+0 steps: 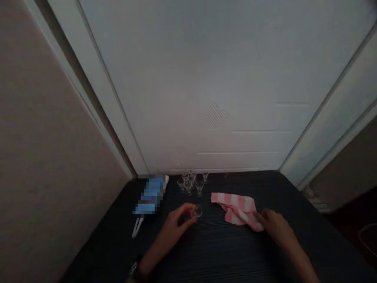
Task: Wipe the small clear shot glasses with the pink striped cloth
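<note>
Between the thumb and fingers of my left hand (179,220) is a small clear glass (197,211), its round rim facing up toward me. My right hand (273,225) pinches the near right corner of a pink-and-white striped cloth (238,206), which lies crumpled on the dark table. Beyond my left hand stand several more small clear glasses (188,184), grouped close together near the back edge. One of them, a footed glass (199,188), sits at the front right of the group.
A phone with a blurred-out screen (150,195) lies at the left, a white strap (137,227) at its near end. The dark wood-grained table (212,255) meets a white door (235,153) at the back. A beige wall (59,177) rises on the left.
</note>
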### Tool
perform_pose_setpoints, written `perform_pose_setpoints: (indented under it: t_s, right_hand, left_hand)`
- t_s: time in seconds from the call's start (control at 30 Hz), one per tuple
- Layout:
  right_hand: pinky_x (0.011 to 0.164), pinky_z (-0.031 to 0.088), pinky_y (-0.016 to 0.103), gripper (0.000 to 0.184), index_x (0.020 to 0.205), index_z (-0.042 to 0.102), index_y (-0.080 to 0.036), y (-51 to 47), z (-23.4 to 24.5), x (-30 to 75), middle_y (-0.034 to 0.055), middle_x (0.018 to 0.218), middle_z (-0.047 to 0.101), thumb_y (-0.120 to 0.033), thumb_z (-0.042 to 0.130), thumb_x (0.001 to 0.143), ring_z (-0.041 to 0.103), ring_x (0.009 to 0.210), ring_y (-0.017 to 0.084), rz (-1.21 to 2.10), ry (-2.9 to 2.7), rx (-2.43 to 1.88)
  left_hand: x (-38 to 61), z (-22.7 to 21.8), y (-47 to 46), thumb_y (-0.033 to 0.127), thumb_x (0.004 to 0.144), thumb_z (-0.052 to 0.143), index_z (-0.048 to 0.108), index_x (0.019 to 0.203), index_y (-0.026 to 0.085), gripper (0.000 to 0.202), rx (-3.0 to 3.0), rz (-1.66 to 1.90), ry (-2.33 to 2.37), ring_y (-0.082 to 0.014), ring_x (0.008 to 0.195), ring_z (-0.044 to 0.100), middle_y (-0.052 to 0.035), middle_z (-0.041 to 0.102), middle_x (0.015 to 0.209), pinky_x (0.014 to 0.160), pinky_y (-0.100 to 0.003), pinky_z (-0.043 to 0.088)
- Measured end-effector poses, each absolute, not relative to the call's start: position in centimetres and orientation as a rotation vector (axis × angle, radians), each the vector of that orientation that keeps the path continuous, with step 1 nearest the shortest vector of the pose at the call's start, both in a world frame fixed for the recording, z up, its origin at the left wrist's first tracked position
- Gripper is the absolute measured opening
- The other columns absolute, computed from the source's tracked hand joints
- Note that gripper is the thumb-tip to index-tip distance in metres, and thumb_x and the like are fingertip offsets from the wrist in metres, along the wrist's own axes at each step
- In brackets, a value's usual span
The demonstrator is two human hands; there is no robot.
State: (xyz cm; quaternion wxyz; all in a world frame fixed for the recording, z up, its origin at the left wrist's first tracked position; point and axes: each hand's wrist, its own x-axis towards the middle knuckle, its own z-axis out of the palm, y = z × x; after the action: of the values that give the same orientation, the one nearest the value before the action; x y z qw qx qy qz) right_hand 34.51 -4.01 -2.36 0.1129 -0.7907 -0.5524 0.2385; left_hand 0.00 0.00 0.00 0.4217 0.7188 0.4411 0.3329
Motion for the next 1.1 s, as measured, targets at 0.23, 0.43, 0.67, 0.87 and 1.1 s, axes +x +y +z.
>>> perform_pose_setpoints:
  t_s: [0.23,0.43,0.67,0.87,1.1]
  right_hand:
    - [0.055,0.035,0.030,0.034,0.077,0.050,-0.021,-4.4,-0.8,31.0,0.0069,0.072,0.064,-0.054,0.040,0.082,0.062,0.069,0.026,0.595,-1.504,-2.407]
    - [0.059,0.036,0.029,0.021,0.071,0.050,-0.021,-6.9,-1.9,30.5,0.0058,0.078,0.063,-0.039,0.045,0.082,0.060,0.071,0.022,0.671,-1.656,-2.297]
    - [0.059,0.039,0.030,0.024,0.074,0.050,-0.022,-8.0,-2.7,29.4,0.0053,0.077,0.062,-0.045,0.046,0.081,0.060,0.073,0.022,0.421,-1.556,-2.285]
    - [0.056,0.039,0.028,0.024,0.066,0.053,-0.021,-8.3,-3.5,28.4,0.0036,0.068,0.061,-0.039,0.049,0.080,0.058,0.061,0.019,0.475,-1.579,-2.104]
    - [0.052,0.041,0.023,0.026,0.084,0.054,-0.018,-6.7,2.8,30.4,-0.0004,0.069,0.056,-0.043,0.057,0.077,0.052,0.058,0.014,0.342,-1.099,-1.701]
  left_hand:
    - [-0.3,-0.1,-0.2,0.031,0.079,0.061,0.060,0.101,0.021,0.025,1.707,0.882,1.116,-0.0191,0.092,0.061,-0.0040,0.066,0.101,0.085,-0.030,0.045]
    - [-0.8,-0.9,-0.5,0.030,0.079,0.061,0.059,0.103,0.021,0.026,1.671,0.903,1.152,-0.0192,0.090,0.060,-0.0041,0.066,0.098,0.084,-0.031,0.045]
    - [-0.6,-0.9,-0.7,0.031,0.080,0.059,0.059,0.105,0.021,0.027,1.661,0.913,1.130,-0.0178,0.082,0.060,-0.0026,0.065,0.089,0.077,-0.029,0.045]
    - [-0.4,-1.0,-0.9,0.030,0.079,0.059,0.059,0.105,0.021,0.027,1.656,0.915,1.109,-0.0176,0.082,0.059,-0.0026,0.065,0.088,0.077,-0.028,0.045]
    - [-0.5,-0.8,-0.9,0.030,0.080,0.057,0.060,0.107,0.022,0.028,1.622,0.932,1.109,-0.0192,0.089,0.060,-0.0046,0.065,0.101,0.080,-0.029,0.045]
